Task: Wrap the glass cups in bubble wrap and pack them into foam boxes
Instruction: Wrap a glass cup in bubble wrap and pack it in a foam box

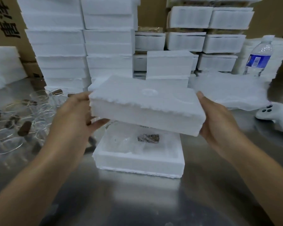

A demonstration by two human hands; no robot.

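I hold a white foam lid [145,105] in the air with both hands, tilted, just above an open foam box [137,160] on the steel table. My left hand [75,115] grips the lid's left end, thumb underneath. My right hand [219,121] grips its right end. Inside the box lies a bubble-wrapped glass cup with a brown cork [148,138] showing through the wrap. Several bare glass cups with cork stoppers [23,121] lie in a heap at the left.
Tall stacks of foam boxes [82,46] fill the back of the table. A pile of bubble wrap sheets [232,92] lies at the right, with a water bottle [258,59] behind it and a white controller [274,115] beside it. Cardboard cartons stand behind.
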